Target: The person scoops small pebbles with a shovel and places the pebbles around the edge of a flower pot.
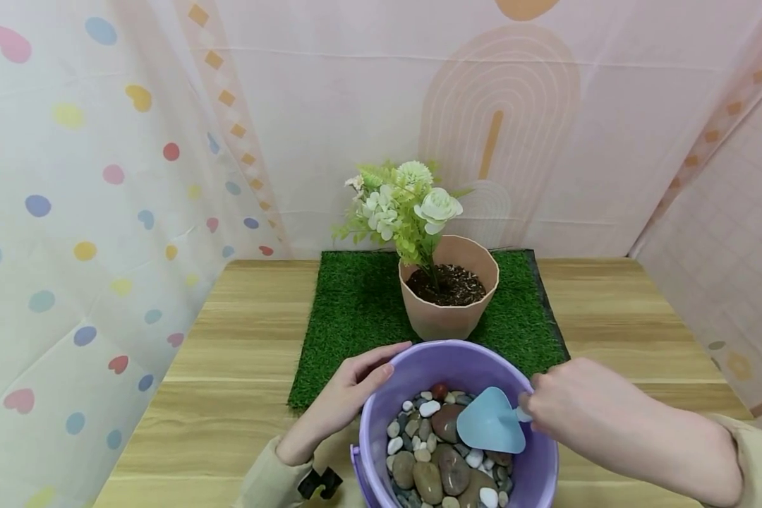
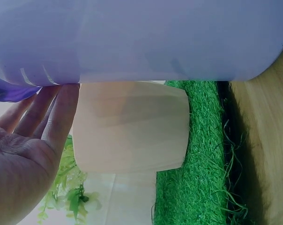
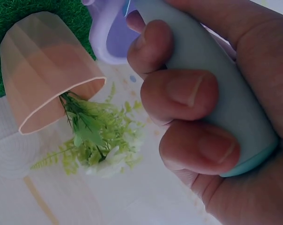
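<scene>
A purple bucket (image 1: 371, 409) stands at the table's near side, with pebbles and larger smooth stones (image 1: 452, 469) in its bottom. My left hand (image 1: 349, 388) lies against the bucket's left outer wall, thumb at the rim; the left wrist view shows its fingers (image 2: 62, 110) extended along the wall. My right hand (image 1: 578, 402) grips the handle (image 3: 212, 61) of a light blue hand trowel (image 1: 492, 423), fingers curled round it. The trowel's blade hangs inside the bucket over the stones, near the right wall, and hides some of them.
Behind the bucket, a pinkish flowerpot (image 1: 447, 321) with dark soil and white flowers (image 1: 413, 201) stands on a green artificial grass mat (image 1: 355, 303). The wooden table (image 1: 209, 395) is backed by patterned curtains (image 1: 330, 106). The bucket's handle (image 1: 358, 473) hangs at its left side.
</scene>
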A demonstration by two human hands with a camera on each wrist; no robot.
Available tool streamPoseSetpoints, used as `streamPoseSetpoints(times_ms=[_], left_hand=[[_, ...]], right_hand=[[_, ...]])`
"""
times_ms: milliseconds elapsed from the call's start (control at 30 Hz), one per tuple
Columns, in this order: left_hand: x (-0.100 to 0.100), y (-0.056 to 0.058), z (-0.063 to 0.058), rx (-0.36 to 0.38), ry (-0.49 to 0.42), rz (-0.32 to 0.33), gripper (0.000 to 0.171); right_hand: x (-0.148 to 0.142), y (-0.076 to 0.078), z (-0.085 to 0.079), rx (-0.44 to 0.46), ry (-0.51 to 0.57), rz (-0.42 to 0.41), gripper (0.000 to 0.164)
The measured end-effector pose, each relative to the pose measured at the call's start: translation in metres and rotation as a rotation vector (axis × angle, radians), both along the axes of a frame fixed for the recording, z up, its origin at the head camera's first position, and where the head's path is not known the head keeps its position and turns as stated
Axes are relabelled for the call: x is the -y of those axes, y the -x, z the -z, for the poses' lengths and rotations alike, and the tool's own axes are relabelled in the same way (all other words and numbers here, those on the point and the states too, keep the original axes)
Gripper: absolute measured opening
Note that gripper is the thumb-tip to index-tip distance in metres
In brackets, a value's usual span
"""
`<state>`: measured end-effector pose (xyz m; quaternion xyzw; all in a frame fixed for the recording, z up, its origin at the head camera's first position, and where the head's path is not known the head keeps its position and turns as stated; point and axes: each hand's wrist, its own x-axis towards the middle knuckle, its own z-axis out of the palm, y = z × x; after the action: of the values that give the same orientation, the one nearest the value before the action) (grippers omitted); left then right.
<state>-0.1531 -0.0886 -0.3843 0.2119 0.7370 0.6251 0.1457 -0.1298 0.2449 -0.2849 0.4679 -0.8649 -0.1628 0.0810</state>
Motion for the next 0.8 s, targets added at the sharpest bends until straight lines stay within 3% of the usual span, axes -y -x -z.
streamPoseSetpoints(times_ms=[200,467,667,800], left_hand=[[0.0,0.0,0.001,-0.002,-0.006,0.006,0.046],[0.0,0.0,0.001,-0.01,0.001,0.005,0.046],[0.0,0.001,0.001,-0.006,0.001,0.005,0.046],[-0.001,0.001,0.002,-0.01,-0.009,0.009,0.047]], right_hand=[[0.005,-0.003,0.003,-0.066,-0.02,-0.065,0.03],[0.016,-0.003,0.008,-0.063,-0.047,-0.12,0.03],[0.02,-0.002,0.01,-0.016,-0.017,-0.198,0.039],[0.02,0.001,0.012,0.046,0.001,-0.181,0.033]])
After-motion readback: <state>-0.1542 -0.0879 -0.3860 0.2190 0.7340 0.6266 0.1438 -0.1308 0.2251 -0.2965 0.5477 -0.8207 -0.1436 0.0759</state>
